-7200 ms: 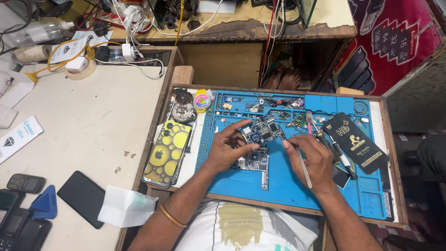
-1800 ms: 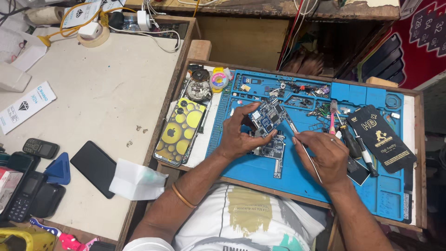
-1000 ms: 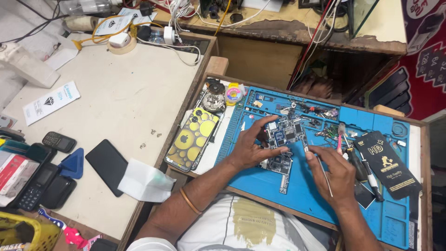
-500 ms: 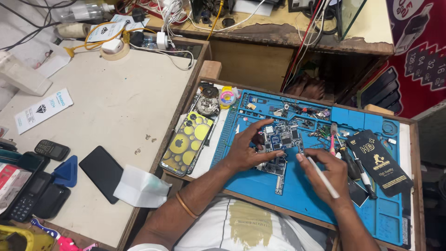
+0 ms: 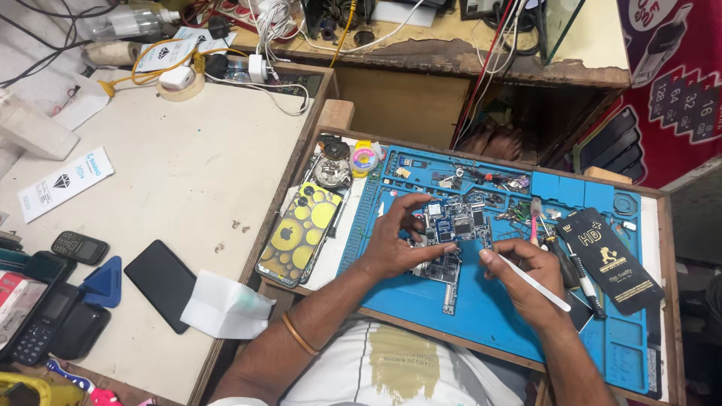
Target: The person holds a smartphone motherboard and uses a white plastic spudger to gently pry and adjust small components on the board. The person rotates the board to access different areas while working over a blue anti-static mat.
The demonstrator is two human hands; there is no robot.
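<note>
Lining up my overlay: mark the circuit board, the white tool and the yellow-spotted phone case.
circuit board (image 5: 459,225), head view, on its central chips.
white tool (image 5: 538,284), head view, mid-shaft, in the right hand.
yellow-spotted phone case (image 5: 301,231), head view, middle of its back.

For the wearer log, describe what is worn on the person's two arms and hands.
Both forearms are bare, with no sleeves showing up to the lower edge of the picture. The left hand has no glove or ring that I can make out; a thin orange-gold bangle circles the left forearm. The right hand is also ungloved, with no band or watch in view. A white shirt covers the torso.
</note>
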